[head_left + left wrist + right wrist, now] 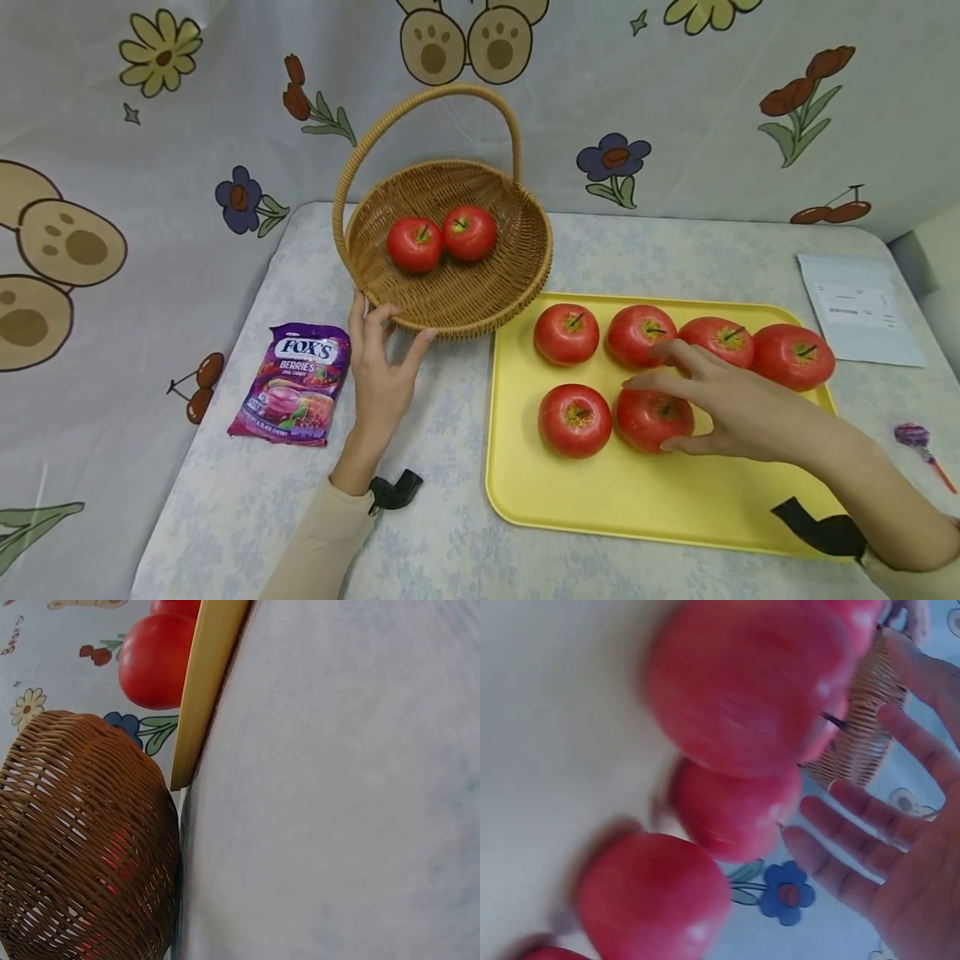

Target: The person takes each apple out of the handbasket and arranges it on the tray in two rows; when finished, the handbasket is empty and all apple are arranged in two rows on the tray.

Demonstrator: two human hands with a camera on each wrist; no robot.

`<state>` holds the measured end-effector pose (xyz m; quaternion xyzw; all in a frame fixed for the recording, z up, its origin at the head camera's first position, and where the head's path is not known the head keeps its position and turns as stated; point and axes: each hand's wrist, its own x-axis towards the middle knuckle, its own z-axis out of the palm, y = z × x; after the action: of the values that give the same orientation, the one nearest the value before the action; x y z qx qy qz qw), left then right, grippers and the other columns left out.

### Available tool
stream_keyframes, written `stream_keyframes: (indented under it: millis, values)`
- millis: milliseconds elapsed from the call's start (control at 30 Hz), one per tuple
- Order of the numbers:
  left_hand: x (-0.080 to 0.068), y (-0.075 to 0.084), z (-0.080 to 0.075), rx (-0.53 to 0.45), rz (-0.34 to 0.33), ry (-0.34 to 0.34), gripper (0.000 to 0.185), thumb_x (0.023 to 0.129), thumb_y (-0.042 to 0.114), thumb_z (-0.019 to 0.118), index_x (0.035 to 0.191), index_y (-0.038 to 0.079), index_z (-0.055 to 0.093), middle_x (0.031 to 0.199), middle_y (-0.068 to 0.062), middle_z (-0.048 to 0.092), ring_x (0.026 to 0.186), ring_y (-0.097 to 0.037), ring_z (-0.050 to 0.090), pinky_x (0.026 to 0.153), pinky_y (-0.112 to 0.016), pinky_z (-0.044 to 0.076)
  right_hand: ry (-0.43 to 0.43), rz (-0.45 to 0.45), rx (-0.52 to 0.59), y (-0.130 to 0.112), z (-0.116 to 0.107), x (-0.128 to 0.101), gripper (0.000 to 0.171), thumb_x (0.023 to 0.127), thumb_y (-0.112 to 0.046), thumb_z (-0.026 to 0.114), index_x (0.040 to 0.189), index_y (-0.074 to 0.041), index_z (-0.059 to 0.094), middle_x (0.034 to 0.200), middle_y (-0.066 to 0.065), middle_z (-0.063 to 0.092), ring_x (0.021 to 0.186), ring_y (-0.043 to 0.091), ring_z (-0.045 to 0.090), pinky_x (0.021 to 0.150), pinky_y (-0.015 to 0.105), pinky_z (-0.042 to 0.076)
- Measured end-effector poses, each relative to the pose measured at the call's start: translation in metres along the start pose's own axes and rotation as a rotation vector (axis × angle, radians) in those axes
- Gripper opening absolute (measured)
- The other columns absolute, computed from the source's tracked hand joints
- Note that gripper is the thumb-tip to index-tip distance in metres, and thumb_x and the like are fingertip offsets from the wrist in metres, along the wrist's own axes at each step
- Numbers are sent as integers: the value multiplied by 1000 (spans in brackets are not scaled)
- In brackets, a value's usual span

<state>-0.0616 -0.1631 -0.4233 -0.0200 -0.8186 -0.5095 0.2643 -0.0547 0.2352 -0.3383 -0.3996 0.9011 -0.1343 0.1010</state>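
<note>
Your left hand (381, 367) rests open against the basket (480, 312) holding two apples (441, 238). Your right hand (731, 400), fingers spread, touches one apple (647, 419) of six on the yellow tray (622, 500).

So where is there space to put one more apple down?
The basket has bare weave in front of its two apples. The yellow tray is bare along its near edge, below the right hand. Its far part is crowded with six apples.

Left hand (380, 367) lies flat with fingers spread; right hand (731, 402) reaches forward, fingers extended.
</note>
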Motion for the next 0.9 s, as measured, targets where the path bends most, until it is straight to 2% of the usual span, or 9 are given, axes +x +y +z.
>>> stream_keyframes:
  millis: [100,200,300,367,500,600,767,900]
  values:
    - [1,12,-1,-6,-4,1,42,83,6,77,115,-5,52,159,-27,13,145,-42,23,98,-58,48,90,-50,-12,-1,-16,10,70,70,-35,89,131,-37,55,132,1,48,107,14,54,74,31,58]
    - [1,22,-2,-13,-5,-4,41,85,6,76,115,-8,51,158,-31,13,145,-44,23,98,-61,47,167,-111,-11,-1,-30,27,73,70,-28,90,133,-32,55,136,5,47,113,19,54,78,40,59]
    - [1,18,-2,-5,-11,-5,41,85,8,76,115,-7,51,159,-27,13,145,-41,24,98,-59,47,220,-160,6,2,-37,48,74,70,-22,89,135,-26,54,137,9,47,118,23,51,81,44,58]
    - [0,11,-1,3,-12,-5,42,85,11,77,116,-4,52,160,-24,13,146,-38,25,99,-57,48,230,-175,23,4,-40,63,71,73,-22,88,135,-26,55,138,10,47,120,24,50,83,45,57]
    - [-1,-1,0,13,-9,-6,43,84,13,78,117,-1,53,161,-19,14,147,-34,25,99,-54,49,200,-144,67,5,-48,93,66,79,-27,84,137,-28,53,139,9,45,122,25,50,89,48,55]
    - [0,-3,0,7,1,-7,44,84,15,79,117,1,54,161,-17,14,147,-34,25,99,-53,49,195,-153,96,6,-55,117,65,80,-27,82,138,-28,52,138,9,44,120,25,50,92,49,53]
    - [0,-4,0,4,10,-1,43,84,15,79,116,1,55,162,-16,14,146,-34,25,99,-51,50,242,-255,135,9,-61,160,65,81,-27,82,138,-24,53,134,10,46,115,23,49,89,41,49]
    - [-1,-4,0,13,15,0,43,85,20,78,116,2,54,162,-15,15,146,-33,26,100,-49,50,220,-257,166,7,-59,194,66,81,-34,81,139,-23,51,136,11,45,117,24,49,92,41,48]
